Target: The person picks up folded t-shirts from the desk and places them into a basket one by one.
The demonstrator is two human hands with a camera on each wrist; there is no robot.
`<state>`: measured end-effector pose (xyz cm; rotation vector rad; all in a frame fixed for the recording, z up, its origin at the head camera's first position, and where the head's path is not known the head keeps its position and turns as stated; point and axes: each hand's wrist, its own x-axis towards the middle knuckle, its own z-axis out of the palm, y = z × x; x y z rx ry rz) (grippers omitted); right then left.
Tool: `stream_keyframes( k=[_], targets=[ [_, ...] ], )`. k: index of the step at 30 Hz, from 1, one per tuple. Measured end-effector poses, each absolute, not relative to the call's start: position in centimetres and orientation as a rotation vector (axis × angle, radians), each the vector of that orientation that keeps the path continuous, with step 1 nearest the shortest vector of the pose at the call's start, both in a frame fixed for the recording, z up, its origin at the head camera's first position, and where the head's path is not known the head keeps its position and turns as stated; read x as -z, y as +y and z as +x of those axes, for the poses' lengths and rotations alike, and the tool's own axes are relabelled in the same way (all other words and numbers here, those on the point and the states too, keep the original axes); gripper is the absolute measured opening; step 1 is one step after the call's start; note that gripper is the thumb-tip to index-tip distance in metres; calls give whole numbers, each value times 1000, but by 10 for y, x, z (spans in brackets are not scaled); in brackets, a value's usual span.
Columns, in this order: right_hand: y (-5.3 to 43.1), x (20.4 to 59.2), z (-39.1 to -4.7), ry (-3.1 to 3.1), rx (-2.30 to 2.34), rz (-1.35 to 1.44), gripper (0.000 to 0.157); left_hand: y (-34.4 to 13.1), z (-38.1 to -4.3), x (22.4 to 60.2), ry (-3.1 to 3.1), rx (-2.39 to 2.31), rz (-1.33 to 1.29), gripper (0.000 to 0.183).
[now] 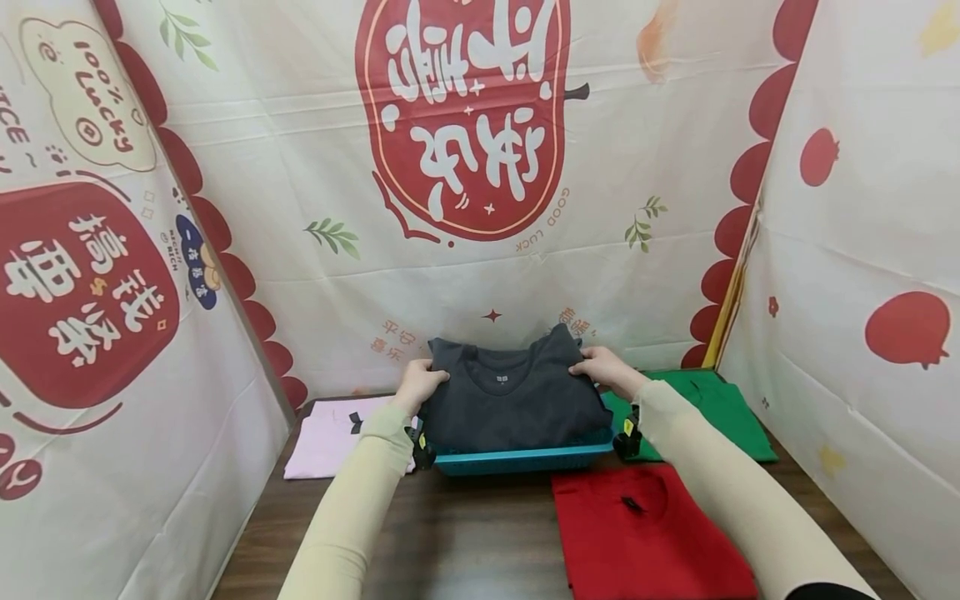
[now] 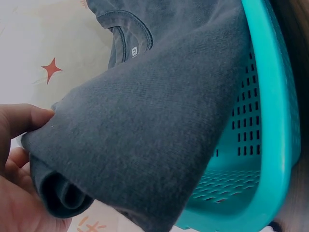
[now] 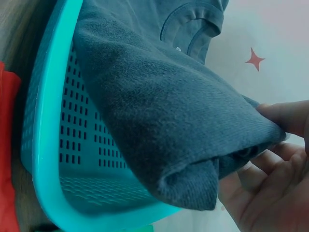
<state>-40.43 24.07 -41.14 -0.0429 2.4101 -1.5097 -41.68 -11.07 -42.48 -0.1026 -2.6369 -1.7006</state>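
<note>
Left wrist view shows the left hand's (image 2: 17, 193) grip clamped on one upper corner of a folded dark-grey fabric T-shirt (image 1: 510, 408). Right wrist view has the right hand (image 3: 277, 179) pinching the opposite corner. Both reveal the slotted interior of the turquoise plastic basket (image 1: 525, 462), which the head view hides. Head view gives the shirt's full width, tilted over the basket, collar at twelve o'clock. Around it on the brown wooden table (image 1: 480, 533): folded pale-pink shirt (image 1: 330, 442) at nine, folded green shirt (image 1: 720, 408) at three, folded red shirt (image 1: 645, 533) near five.

Pale cream-yellow sleeves (image 1: 347, 508); black wrist mounts (image 1: 628, 448) bearing small yellow labels (image 1: 628, 427)
</note>
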Motion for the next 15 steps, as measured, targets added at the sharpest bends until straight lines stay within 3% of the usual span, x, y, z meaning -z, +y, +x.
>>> stream_keyframes(
  k=[15],
  targets=[
    [241,418,-404,2394,1497,-61,53,-111,-415,436,-2646,1701,-43,18]
  ],
)
